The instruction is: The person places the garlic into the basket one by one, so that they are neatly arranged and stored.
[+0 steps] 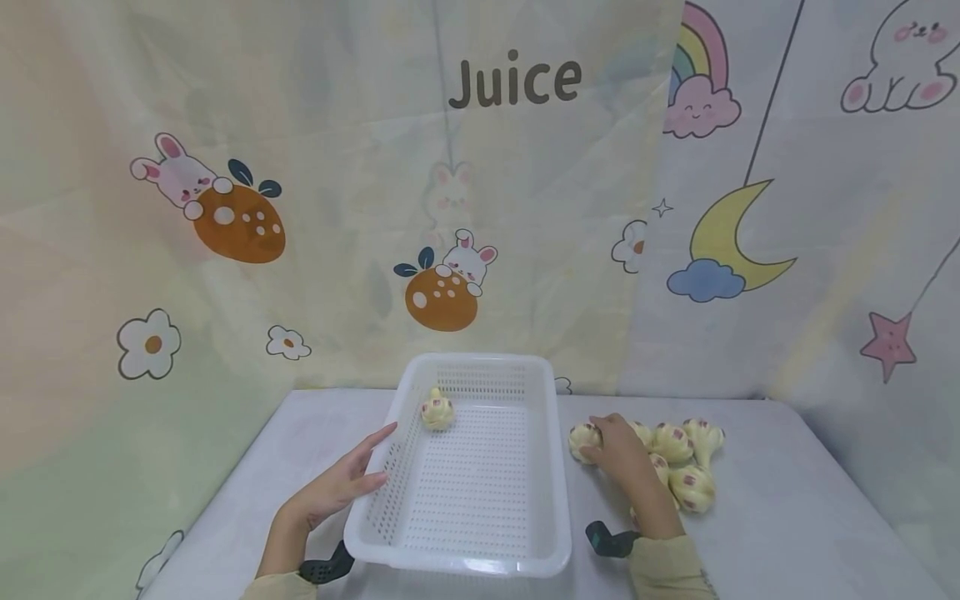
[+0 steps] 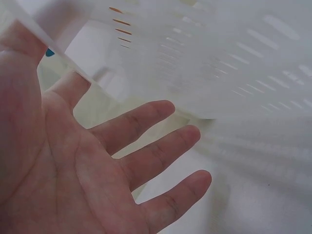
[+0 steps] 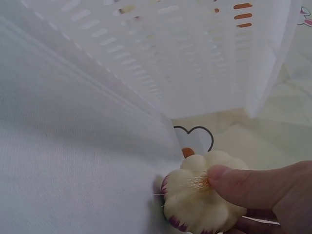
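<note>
My right hand [image 1: 621, 450] holds a garlic bulb [image 1: 583, 442] beside the right wall of the white plastic basket [image 1: 551, 500]. In the right wrist view the thumb [image 3: 239, 185] presses on the root end of this bulb [image 3: 190, 209], and the other fingers lie behind it. My left hand [image 1: 337, 487] rests at the basket's left rim with its fingers spread. Its thumb and index finger reach onto the rim, while the other fingers [image 2: 161, 156] stretch out along the outside. Inside the basket, near the far left corner, sits another garlic bulb [image 1: 437, 411].
Several more garlic bulbs [image 1: 672, 443] lie in a group on the white table [image 1: 780, 500], right of the basket and partly behind my right hand and forearm. A curtain with cartoon prints [image 1: 525, 250] hangs at the table's back edge.
</note>
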Demonstrator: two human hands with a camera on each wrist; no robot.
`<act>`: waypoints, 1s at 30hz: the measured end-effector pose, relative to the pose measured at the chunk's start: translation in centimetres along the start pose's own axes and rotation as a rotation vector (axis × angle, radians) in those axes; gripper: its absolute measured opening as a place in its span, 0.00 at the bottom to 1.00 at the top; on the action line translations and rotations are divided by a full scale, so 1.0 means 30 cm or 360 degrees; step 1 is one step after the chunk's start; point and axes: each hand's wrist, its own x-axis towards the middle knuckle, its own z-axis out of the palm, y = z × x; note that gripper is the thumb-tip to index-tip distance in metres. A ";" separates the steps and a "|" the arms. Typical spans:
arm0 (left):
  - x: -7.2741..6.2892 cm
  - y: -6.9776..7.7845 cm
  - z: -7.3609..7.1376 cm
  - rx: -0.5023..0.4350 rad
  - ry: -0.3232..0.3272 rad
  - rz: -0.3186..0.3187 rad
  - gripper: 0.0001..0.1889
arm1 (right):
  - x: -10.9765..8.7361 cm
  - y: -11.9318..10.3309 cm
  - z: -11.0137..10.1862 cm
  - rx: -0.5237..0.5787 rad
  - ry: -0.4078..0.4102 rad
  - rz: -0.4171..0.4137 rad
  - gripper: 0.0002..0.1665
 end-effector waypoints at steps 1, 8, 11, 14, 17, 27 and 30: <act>0.000 0.000 0.000 -0.0002 -0.0005 0.0002 0.39 | 0.000 0.000 0.001 -0.0005 0.0001 -0.0003 0.34; 0.001 -0.002 0.001 -0.0016 0.0002 0.0006 0.39 | -0.002 -0.005 0.005 0.0005 0.0030 -0.0021 0.29; 0.002 -0.004 0.003 -0.0020 0.0019 -0.0012 0.39 | 0.000 -0.001 0.008 0.0035 0.0025 -0.0022 0.29; 0.003 -0.005 0.006 -0.0016 0.0030 -0.0022 0.39 | 0.003 0.000 0.009 0.0080 -0.0005 -0.0002 0.29; 0.005 -0.006 0.006 -0.0015 0.0038 -0.0027 0.39 | 0.005 0.003 0.012 0.0123 -0.0013 0.0002 0.29; 0.002 -0.010 -0.003 -0.0035 -0.0023 0.0034 0.39 | 0.011 0.016 0.026 0.0180 0.0037 -0.0047 0.29; 0.003 -0.010 -0.003 -0.0034 -0.0031 0.0041 0.39 | 0.012 0.021 0.029 0.0185 0.0038 -0.0038 0.32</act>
